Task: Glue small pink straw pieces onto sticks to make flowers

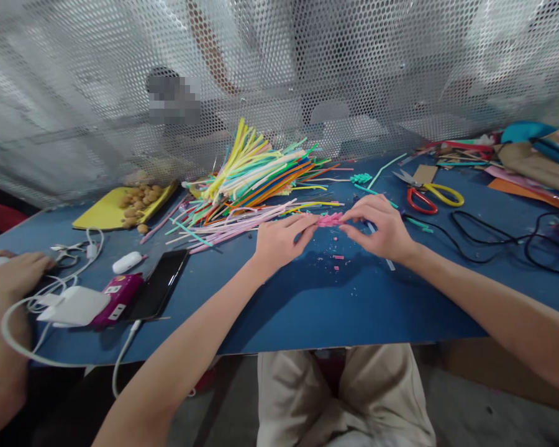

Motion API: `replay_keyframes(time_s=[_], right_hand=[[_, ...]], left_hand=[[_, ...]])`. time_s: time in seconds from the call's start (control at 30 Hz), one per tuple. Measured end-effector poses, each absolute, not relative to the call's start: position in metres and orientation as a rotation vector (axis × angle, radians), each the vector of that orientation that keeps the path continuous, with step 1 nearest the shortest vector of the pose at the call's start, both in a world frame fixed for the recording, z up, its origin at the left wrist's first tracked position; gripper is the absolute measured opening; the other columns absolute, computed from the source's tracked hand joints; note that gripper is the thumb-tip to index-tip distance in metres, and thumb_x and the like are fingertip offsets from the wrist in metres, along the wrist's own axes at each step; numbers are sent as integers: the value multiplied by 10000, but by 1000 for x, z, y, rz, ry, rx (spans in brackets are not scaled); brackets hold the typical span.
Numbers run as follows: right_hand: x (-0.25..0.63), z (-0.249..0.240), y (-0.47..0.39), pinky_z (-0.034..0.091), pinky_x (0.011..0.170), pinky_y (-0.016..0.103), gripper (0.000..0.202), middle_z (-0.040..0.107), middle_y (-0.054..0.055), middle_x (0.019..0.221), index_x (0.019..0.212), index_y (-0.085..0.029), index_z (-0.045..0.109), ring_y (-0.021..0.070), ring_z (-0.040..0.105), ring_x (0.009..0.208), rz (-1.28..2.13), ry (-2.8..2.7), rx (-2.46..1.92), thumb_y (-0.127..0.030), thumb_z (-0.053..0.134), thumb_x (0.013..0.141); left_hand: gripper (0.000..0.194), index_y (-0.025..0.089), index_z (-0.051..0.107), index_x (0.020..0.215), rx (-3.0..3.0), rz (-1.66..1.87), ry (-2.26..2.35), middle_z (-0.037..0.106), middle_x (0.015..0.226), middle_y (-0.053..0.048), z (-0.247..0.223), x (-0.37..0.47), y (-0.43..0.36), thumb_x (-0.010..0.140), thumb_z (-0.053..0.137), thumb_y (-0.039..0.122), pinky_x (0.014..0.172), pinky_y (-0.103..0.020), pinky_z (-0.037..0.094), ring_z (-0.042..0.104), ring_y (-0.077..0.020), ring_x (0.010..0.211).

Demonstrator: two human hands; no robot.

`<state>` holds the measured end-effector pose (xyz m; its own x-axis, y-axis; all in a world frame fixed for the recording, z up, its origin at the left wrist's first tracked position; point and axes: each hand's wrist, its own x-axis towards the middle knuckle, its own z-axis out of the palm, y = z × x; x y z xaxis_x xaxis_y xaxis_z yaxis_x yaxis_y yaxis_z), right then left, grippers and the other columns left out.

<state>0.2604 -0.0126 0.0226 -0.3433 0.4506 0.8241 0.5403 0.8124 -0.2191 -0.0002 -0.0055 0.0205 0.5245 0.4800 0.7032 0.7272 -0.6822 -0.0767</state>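
Between my two hands, just over the blue table, is a pink braided piece (330, 220) that looks folded from drinking straws. My left hand (284, 237) pinches its left end, fingers stretched along it and the thumb below. At the other end my right hand (377, 225) grips it between thumb and fingertips. Small pink scraps (338, 257) lie on the table beneath. A teal braided piece (361, 178) rests behind my right hand. Past my left hand spreads a row of pale pink straws (242, 225), with a heap of many-coloured straws (261, 174) behind it.
Scissors (428, 191) with red and yellow handles lie right of my right hand, near a black cable (484, 233). At left are a black phone (161, 285), a white charger (81, 305) and a yellow tray (100, 208). A co-worker's hand (16, 273) rests far left. Perforated metal (307, 74) borders the back.
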Motion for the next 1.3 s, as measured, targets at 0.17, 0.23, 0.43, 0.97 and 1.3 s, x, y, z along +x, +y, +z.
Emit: replay_keyframes(time_s=[0.17, 0.23, 0.43, 0.97, 1.3], right_hand=[[260, 21, -10, 428, 786, 400, 65, 692, -6, 747, 879, -264, 721, 193, 625, 750, -180, -1959, -756, -309, 720, 926], [260, 19, -8, 423, 807, 408, 87, 709, -4, 767, 886, -267, 724, 198, 621, 765, -195, -1951, -780, -340, 728, 934], [257, 15, -9, 381, 919, 465, 89, 758, -3, 848, 899, -289, 745, 224, 629, 846, -220, -1913, -844, -366, 727, 941], [248, 13, -16, 382, 920, 469, 82, 750, -12, 836, 898, -296, 737, 222, 630, 844, -226, -1829, -899, -364, 722, 943], [257, 20, -14, 429, 837, 433, 87, 732, 2, 822, 972, -270, 706, 221, 640, 812, -179, -1860, -856, -324, 733, 910]], left_hand=[[257, 344, 732, 1201, -2392, -940, -1050, 810, 984, 43, 19, 0, -6, 1054, 532, 413, 604, -261, 436, 726, -117, 760], [276, 335, 732, 1193, -2405, -947, -1103, 809, 1004, 35, 17, 1, -6, 1063, 508, 432, 615, -261, 442, 711, -116, 737], [289, 295, 748, 1167, -2438, -977, -1149, 807, 1076, 5, 14, 3, -6, 1061, 514, 426, 610, -258, 463, 707, -118, 728], [210, 282, 750, 1139, -2411, -1126, -1127, 804, 1101, 39, 17, 9, -10, 1031, 596, 375, 580, -249, 470, 682, -97, 632], [228, 236, 766, 1117, -2377, -1183, -1066, 810, 1051, -19, 17, 5, -4, 1030, 595, 357, 648, -233, 490, 723, -115, 733]])
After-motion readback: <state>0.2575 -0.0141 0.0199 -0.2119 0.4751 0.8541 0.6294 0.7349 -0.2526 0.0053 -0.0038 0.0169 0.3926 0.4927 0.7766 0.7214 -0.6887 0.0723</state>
